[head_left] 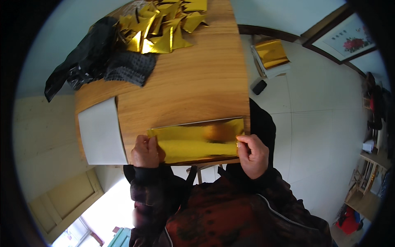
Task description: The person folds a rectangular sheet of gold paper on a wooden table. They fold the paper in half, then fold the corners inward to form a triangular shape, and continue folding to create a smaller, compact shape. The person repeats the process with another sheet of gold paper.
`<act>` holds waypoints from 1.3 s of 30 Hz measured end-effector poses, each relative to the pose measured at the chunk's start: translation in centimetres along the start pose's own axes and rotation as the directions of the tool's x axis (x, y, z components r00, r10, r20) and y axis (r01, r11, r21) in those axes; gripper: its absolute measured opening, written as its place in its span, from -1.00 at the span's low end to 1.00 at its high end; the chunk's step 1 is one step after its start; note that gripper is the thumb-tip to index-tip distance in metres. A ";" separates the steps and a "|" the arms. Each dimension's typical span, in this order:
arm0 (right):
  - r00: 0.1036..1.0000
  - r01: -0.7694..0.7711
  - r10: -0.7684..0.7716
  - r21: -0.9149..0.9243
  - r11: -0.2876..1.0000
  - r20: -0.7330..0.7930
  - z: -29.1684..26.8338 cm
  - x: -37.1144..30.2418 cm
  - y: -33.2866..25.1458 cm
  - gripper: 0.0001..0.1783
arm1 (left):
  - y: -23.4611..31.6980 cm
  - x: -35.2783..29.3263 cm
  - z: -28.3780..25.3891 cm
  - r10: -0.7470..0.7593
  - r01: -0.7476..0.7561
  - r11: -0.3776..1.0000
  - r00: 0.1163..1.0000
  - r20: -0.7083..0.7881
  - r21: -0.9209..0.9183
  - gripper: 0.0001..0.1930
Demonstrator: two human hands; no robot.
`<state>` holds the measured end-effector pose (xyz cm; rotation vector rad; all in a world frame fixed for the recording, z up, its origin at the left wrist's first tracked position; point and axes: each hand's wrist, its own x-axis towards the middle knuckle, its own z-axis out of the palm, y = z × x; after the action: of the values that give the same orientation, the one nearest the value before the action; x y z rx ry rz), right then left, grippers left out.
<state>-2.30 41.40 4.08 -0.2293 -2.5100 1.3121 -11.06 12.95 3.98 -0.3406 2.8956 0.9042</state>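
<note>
A shiny gold foil sheet (185,142), folded into a long strip, lies at the near edge of the wooden table. My left hand (145,152) is closed on its left end, thumb against the foil. At the opposite end my right hand (252,154) pinches the sheet's right edge between thumb and fingers. A thin pale edge shows along the strip's far side. Just left of my left hand rests a white sheet or stack of paper (103,133).
Folded gold foil pieces (164,31) are heaped at the table's far end, beside a black plastic bag (92,51) and a dark textured cloth (131,68). On the floor at right, more gold sheets (271,53) top a white stack, near a small black object (259,87).
</note>
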 end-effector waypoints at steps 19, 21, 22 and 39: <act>1.000 -0.004 0.004 -0.028 1.000 -0.003 0.0 0.2 -0.2 -0.83 | 0.4 0.0 -0.3 0.104 -0.104 0.994 0.995 -0.001 -0.014 -0.79; 1.000 -0.001 0.001 0.000 1.000 -0.025 0.2 0.3 -0.1 -0.83 | 0.4 0.0 -0.3 0.126 -0.126 0.992 0.992 -0.018 0.011 -0.79; 1.000 -0.003 0.003 -0.009 1.000 -0.017 0.1 0.3 -0.2 -0.83 | 0.4 0.0 -0.3 0.112 -0.112 0.994 0.994 -0.009 0.000 -0.79; 0.998 -0.056 0.056 -0.055 0.997 0.009 0.2 0.6 -0.1 -0.83 | 0.2 0.0 -0.3 0.087 -0.087 0.996 0.996 0.018 -0.017 -0.80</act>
<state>-2.93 41.34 4.19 -0.3080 -2.5681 1.2698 -11.13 12.88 4.34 -0.2070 2.9078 0.9386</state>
